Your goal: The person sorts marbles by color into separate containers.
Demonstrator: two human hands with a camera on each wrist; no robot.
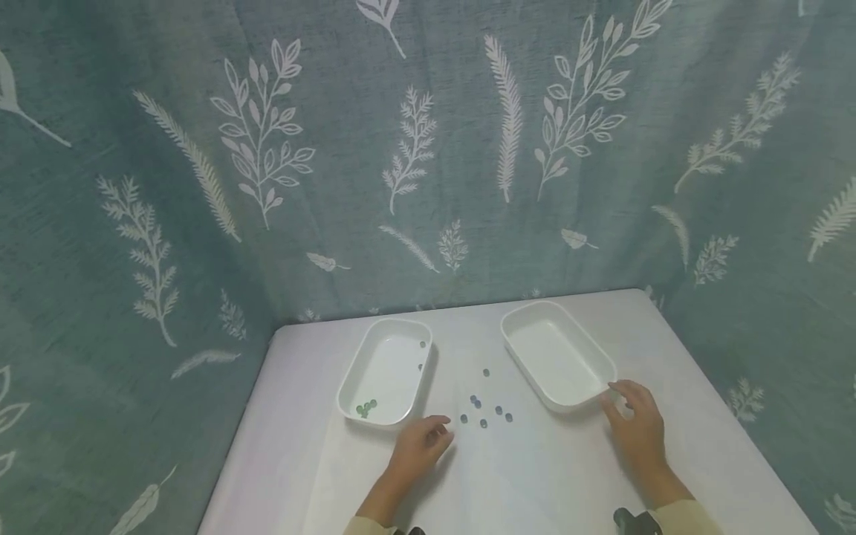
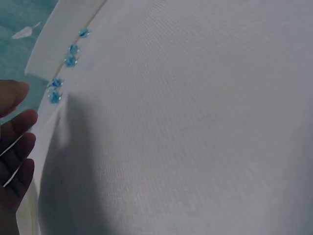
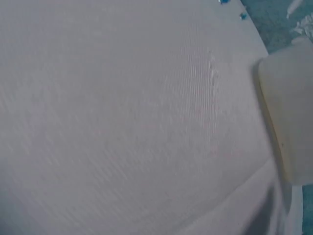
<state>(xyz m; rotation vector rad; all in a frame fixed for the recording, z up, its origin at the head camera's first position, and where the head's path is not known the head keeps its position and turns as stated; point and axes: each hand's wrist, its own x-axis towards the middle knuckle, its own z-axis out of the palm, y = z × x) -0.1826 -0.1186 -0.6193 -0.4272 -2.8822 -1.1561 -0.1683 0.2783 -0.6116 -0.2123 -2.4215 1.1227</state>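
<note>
My left hand [image 1: 420,446] hovers over the table beside the near right corner of the left white tray [image 1: 384,425]. Its fingers are loosely bent with nothing between them. Just to its right lie several small blue glass beads [image 1: 484,423], which also show past the fingertips as clear blue beads [image 2: 71,60] in the left wrist view. My right hand [image 1: 638,423] pinches the rim of the right white tray [image 1: 568,407] at its near right corner. That tray's outer wall [image 3: 288,112] fills the right edge of the right wrist view, where the hand is out of sight.
Several green beads [image 1: 365,409] sit in the near end of the left tray, and two darker beads [image 1: 423,345] lie along its right side. A white cloth [image 1: 535,475] covers the table. Leaf-patterned green curtains [image 1: 455,148] stand behind and at both sides.
</note>
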